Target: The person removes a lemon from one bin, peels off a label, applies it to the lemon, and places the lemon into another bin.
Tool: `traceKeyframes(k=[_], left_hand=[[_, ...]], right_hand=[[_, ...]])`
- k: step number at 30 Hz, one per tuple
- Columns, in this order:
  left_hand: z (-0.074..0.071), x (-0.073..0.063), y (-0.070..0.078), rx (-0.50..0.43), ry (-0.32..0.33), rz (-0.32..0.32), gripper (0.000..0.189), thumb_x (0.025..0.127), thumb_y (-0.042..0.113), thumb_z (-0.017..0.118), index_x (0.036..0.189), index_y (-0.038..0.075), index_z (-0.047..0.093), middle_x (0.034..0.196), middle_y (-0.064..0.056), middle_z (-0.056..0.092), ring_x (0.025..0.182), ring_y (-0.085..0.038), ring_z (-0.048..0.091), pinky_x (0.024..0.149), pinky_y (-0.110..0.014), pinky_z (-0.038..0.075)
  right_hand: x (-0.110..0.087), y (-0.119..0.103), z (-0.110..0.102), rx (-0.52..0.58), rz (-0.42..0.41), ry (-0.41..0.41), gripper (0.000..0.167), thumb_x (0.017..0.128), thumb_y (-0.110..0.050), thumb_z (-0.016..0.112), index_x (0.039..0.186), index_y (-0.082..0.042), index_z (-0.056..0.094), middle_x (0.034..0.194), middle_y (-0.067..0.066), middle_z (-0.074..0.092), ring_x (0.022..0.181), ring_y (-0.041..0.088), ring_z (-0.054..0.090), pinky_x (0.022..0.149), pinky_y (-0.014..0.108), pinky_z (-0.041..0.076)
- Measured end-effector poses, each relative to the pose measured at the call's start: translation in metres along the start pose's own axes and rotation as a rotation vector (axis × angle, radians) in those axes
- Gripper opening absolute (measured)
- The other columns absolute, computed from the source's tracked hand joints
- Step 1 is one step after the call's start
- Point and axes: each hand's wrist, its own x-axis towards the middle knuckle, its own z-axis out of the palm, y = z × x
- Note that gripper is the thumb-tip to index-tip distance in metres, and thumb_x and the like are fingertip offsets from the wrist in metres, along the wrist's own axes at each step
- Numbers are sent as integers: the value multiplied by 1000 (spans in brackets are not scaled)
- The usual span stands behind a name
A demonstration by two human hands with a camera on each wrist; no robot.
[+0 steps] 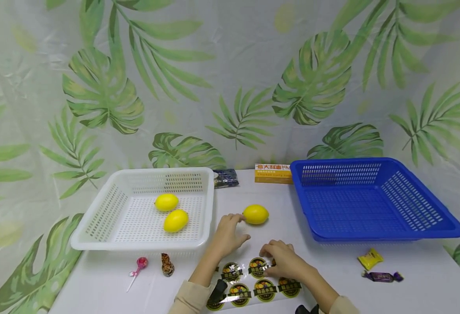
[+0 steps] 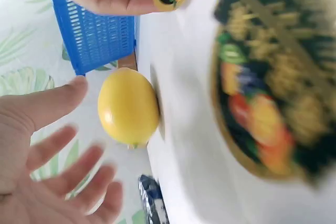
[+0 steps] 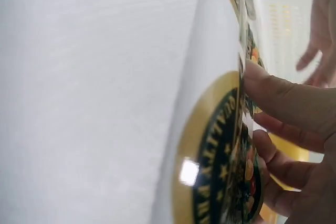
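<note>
In the head view my left hand (image 1: 228, 237) reaches beside a lemon (image 1: 255, 214), with its fingertips right at the fruit's left end. The left wrist view shows this hand (image 2: 58, 150) with spread fingers, apart from the lemon (image 2: 128, 106). My right hand (image 1: 286, 260) is low over a sheet of round fruit stickers (image 1: 265, 290). Its thumb (image 3: 283, 95) touches the sheet at a sticker's edge, while the other fingers bend loosely above. Part of one sticker is hidden behind this hand.
A white basket (image 1: 143, 247) with two lemons (image 1: 171, 213) stands left, a blue basket (image 1: 383, 235) right. A pasta box (image 1: 274, 173) and a dark packet (image 1: 226, 178) lie behind. A lollipop (image 1: 141, 262) and wrapped candies (image 1: 383, 277) lie in front of the baskets.
</note>
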Motion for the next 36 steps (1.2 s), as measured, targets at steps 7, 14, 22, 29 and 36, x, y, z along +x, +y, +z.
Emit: traceKeyframes(k=[7,14,22,29,36], left_hand=[[-4,-30,-11,119,-211,20,41,70,23,81,104,4,67,90,-8,66,86,-22,57,79,-31,47],[-4,-38,-18,125,-228,46,28,61,18,86,82,7,70,74,0,57,72,-11,47,69,-24,42],[-4,-38,-20,6,-299,-10,18,66,10,82,68,10,64,64,6,52,61,-4,42,58,-19,39],[-4,-37,-22,-94,-277,6,16,68,1,77,72,6,63,61,8,50,56,-1,43,54,-18,40],[-4,-35,-23,-106,-203,63,9,74,0,72,81,5,71,67,4,60,60,-1,47,57,-17,42]], right_hand=[[5,-1,-3,33,33,-41,32,64,-15,85,76,-14,56,73,-2,46,72,17,40,66,36,26],[7,0,-5,55,9,-58,31,64,-11,84,79,-14,57,68,-5,48,65,11,42,64,34,24],[15,-5,-7,16,-2,-91,28,65,-18,84,81,-15,61,76,-6,58,72,12,50,68,37,29],[24,-9,-2,60,-92,-57,11,78,-19,75,76,-14,65,69,-10,61,66,7,47,65,34,26],[20,3,-6,121,-70,-17,14,81,-17,73,72,-13,63,66,-11,59,63,6,45,64,34,31]])
